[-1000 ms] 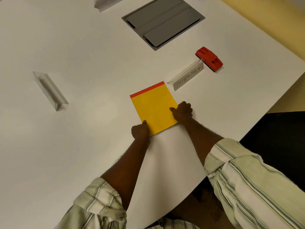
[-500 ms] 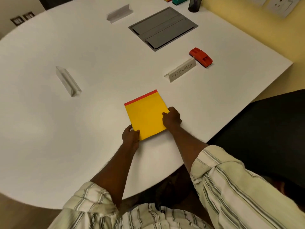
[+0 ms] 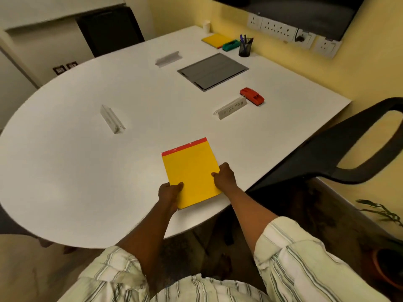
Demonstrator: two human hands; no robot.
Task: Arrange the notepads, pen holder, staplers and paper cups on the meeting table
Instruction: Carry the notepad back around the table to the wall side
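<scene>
A yellow notepad (image 3: 190, 172) with a red top strip lies near the front edge of the white meeting table (image 3: 87, 149). My left hand (image 3: 169, 191) grips its lower left edge with the thumb on top. My right hand (image 3: 224, 178) holds its right edge with curled fingers. A red stapler (image 3: 251, 96) sits behind a name card reading "SUPERMAN" (image 3: 232, 108). At the far end lie a second yellow notepad (image 3: 216, 40), a green stapler (image 3: 231, 45), a black mesh pen holder (image 3: 245, 47) with pens and a white paper cup (image 3: 206, 26).
Two blank name card stands (image 3: 112, 122) (image 3: 168, 58) sit on the table. A grey cable hatch (image 3: 212, 70) is set into its middle. A black chair (image 3: 340, 153) stands at the right, wall sockets (image 3: 292, 32) behind, a potted plant (image 3: 386, 247) at bottom right.
The notepad has slid toward the table's front edge with both hands still on it. My head has pulled back and risen, bringing the table's far end and the chair into view.
</scene>
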